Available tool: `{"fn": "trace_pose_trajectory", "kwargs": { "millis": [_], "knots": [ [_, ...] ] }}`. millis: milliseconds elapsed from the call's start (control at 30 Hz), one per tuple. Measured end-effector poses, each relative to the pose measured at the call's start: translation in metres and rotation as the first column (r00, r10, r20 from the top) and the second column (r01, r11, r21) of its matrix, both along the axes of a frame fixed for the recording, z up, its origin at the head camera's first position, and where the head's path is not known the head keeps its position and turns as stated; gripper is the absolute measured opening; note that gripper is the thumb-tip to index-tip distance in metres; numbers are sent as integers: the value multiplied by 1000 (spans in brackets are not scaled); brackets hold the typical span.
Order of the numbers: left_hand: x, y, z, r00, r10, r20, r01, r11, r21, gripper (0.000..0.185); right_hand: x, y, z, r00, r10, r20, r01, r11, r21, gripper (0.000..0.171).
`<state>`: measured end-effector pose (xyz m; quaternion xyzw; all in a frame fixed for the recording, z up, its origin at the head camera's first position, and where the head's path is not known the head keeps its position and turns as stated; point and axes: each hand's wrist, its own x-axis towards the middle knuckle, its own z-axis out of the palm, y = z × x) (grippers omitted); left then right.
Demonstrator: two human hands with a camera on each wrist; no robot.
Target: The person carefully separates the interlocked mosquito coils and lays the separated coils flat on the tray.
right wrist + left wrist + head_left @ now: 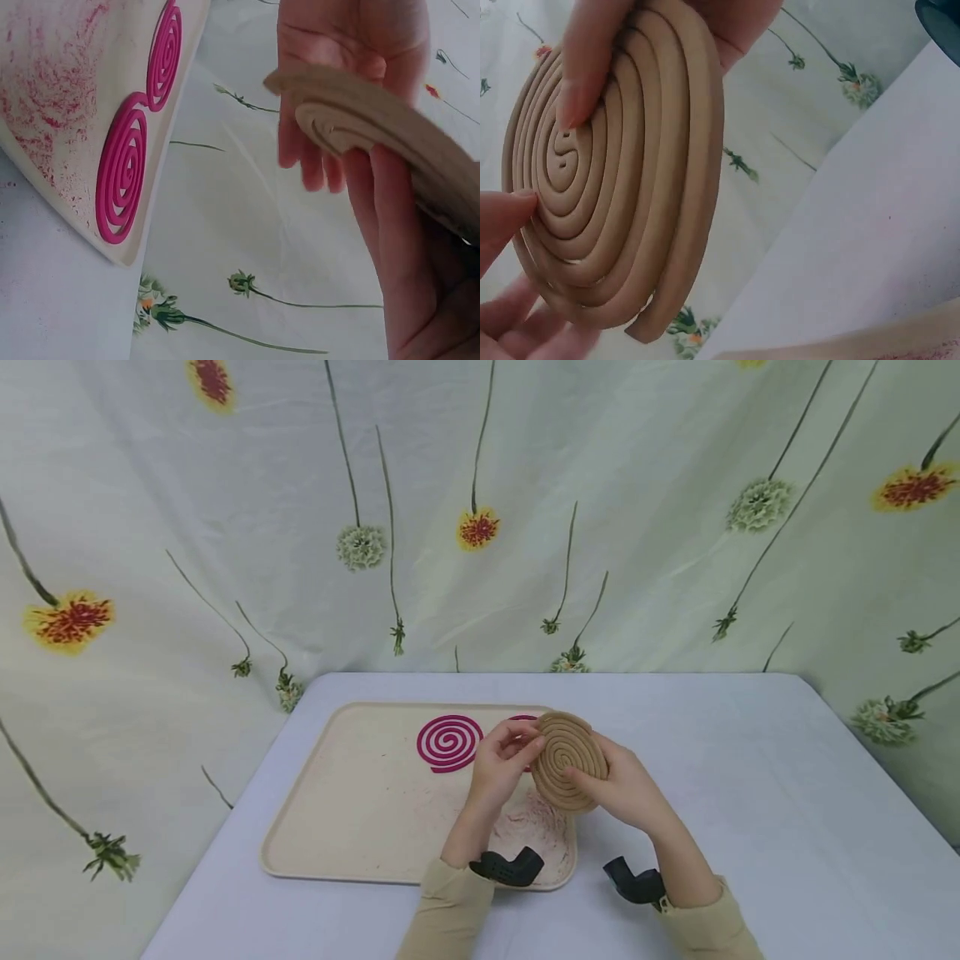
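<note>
Above the tray's (315, 827) near right corner, both hands held a tan spiral coil (570, 760) raised off the table (750, 793). The right hand (626, 789) grasped it from 4 o'clock, thumb across its face, seemingly to steady it; the left hand (498, 768) pinched its 9 o'clock edge. The disc stood tilted, face toward the wearer, free end low. Farther back, two pink coils (450, 742) lay flat on the tray amid pink dust.
</note>
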<state>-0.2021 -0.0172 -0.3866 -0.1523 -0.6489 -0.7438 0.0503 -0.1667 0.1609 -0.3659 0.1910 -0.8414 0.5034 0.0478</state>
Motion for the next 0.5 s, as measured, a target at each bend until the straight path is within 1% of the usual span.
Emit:
{"fn": "trace_pose_trajectory", "kwargs": {
  "millis": [67,133,167,233,300,367,433,500],
  "knots": [
    [6,2,7,998,13,-68,-20,996,-93,17,1,-6,-1,996,-82,-40,83,996,34,40],
    [13,4,14,990,25,-142,-50,983,-176,18,1,-11,-3,987,-147,-63,149,988,40,37],
    [15,6,14,983,30,-182,-67,977,-204,20,2,-14,-3,983,-172,-70,175,984,36,40],
    [17,7,16,976,35,-215,-86,968,-234,26,2,-18,-2,978,-203,-43,203,979,1,46],
    [17,7,16,976,32,-214,-78,974,-213,28,3,-21,-1,985,-169,15,170,982,-86,52],
    [17,7,17,981,28,-192,-61,983,-171,27,4,-21,2,992,-113,61,122,975,-185,51],
    [17,7,18,984,26,-177,-49,990,-131,25,5,-20,5,995,-46,88,70,952,-298,44],
    [18,6,20,984,22,-176,-40,994,-100,22,6,-18,8,997,-5,81,35,928,-370,38]
  ]
}}
